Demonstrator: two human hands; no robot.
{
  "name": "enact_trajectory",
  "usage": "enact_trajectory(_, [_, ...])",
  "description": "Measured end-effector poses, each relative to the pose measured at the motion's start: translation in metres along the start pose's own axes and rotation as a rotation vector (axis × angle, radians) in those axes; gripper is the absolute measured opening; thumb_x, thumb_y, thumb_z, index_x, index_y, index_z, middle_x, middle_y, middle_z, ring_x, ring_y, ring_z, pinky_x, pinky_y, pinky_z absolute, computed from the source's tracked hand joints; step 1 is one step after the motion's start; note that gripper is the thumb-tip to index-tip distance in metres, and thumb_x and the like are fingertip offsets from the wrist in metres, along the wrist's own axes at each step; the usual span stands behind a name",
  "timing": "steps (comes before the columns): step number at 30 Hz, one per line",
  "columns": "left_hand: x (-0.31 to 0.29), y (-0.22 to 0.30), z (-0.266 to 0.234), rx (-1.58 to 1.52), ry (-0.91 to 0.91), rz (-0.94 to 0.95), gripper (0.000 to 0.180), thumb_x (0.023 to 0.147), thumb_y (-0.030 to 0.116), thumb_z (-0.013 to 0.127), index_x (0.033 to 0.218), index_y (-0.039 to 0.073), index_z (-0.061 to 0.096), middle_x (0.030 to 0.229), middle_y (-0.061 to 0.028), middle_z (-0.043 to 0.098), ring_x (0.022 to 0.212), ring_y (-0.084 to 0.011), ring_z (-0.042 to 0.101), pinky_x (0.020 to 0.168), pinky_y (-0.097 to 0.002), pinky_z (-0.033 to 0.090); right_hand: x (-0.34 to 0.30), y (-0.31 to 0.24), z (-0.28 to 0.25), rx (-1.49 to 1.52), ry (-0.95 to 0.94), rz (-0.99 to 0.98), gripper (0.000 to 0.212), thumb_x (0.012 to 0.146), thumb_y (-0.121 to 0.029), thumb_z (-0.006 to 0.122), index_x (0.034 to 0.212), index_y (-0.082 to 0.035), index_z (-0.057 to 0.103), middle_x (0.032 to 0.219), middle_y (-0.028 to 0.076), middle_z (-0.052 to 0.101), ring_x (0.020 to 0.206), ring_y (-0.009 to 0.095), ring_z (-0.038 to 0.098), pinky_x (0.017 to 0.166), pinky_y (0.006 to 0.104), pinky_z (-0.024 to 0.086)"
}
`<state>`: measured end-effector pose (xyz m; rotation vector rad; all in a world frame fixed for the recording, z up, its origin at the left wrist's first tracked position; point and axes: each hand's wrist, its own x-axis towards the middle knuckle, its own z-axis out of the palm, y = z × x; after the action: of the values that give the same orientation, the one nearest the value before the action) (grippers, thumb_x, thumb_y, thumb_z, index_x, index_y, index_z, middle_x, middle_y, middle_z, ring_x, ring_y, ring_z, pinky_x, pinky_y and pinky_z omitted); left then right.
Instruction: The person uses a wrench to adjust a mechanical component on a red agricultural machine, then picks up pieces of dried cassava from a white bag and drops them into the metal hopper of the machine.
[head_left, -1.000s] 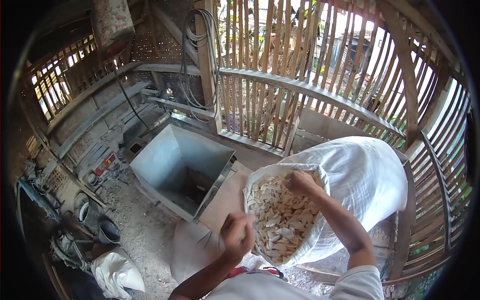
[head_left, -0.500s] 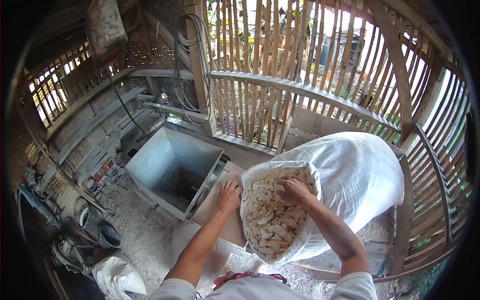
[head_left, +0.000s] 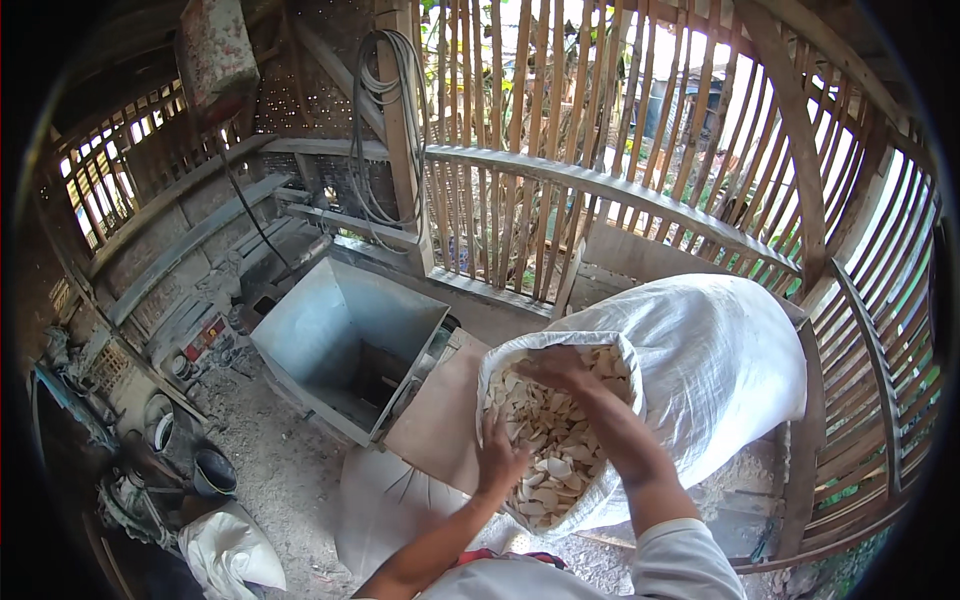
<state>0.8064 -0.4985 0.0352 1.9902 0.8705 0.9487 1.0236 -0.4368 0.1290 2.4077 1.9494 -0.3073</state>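
To the left stands the metal hopper [head_left: 300, 325], dark at its bottom. Next, the left hand [head_left: 500, 462], its grip loosely spread at the sack's rim; pale chips [head_left: 548, 490] lie just right, inside. The right hand [head_left: 553, 367] reaches across them, grip too shadowed to tell. The white sack [head_left: 720, 350] stretches lengthwise off rightward.

Slatted, dusty and lit from outside

Walled across the back and right with wooden slats [head_left: 546, 100], crossed by a pale rail [head_left: 600, 181] and, farther right, a slanting timber [head_left: 792, 120]. Lit through the gaps by bright daylight. Closed in at the left by a low, rough wall [head_left: 185, 226] under a smaller slatted opening [head_left: 97, 195]. Floored in pale, dusty ground [head_left: 290, 470]. Dim toward the upper left.
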Motion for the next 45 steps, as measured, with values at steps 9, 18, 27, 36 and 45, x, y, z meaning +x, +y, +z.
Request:
enact_trajectory(9, [-0.005,0.003,0.039,0.015,0.217,-0.198,0.100,0.082,0.029,0.076,0.152,-0.011,0.018,0.157,-0.0406,0.013,0.148,-0.0528,0.013,0.122,-0.0553,0.017,-0.029,-0.013,0.017,-0.095,-0.094,-0.006,0.078,0.087,-0.077,0.049,0.141,-0.021,0.057,0.143,0.023,0.050,0.133,0.041,0.046,0.110,0.0556,0.036])
enact_trajectory(18, [0.005,0.012,0.029,0.028,0.219,-0.197,0.099,0.078,0.031,0.080,0.151,-0.007,0.026,0.157,-0.0367,0.020,0.147,-0.0487,0.021,0.121,-0.0522,0.021,-0.024,-0.022,0.037,0.106,-0.009,0.110,0.085,0.082,-0.080,0.052,0.145,-0.022,0.053,0.154,0.018,0.039,0.141,0.039,0.037,0.110,0.0550,0.039])
enact_trajectory(27, [0.009,0.017,0.030,-0.120,0.288,-0.212,0.097,0.075,0.028,0.084,0.151,-0.003,0.032,0.156,-0.0287,0.032,0.146,-0.0426,0.031,0.120,-0.0465,0.027,-0.022,-0.006,0.042,0.230,-0.121,0.063,0.092,0.078,-0.081,0.056,0.147,-0.021,0.050,0.132,0.020,0.062,0.123,0.038,0.059,0.103,0.0471,0.047])
enact_trajectory(36, [0.012,0.021,0.025,-0.274,0.314,-0.272,0.094,0.080,0.032,0.083,0.153,-0.001,0.034,0.157,-0.0269,0.034,0.147,-0.0391,0.032,0.121,-0.0434,0.027,-0.014,-0.001,0.057,0.704,-0.328,0.019,0.092,0.077,-0.076,0.064,0.143,-0.012,0.056,0.125,0.017,0.067,0.110,0.027,0.065,0.093,0.0392,0.050])
enact_trajectory(45, [0.030,0.036,0.018,-0.404,0.376,-0.284,0.066,0.099,0.027,0.062,0.153,0.000,0.035,0.156,-0.0248,0.037,0.146,-0.0389,0.033,0.120,-0.0438,0.026,-0.038,0.005,0.070,1.005,-0.399,0.124,0.065,0.092,-0.047,0.062,0.145,-0.012,0.051,0.148,0.012,0.050,0.129,0.028,0.053,0.106,0.0411,0.044])
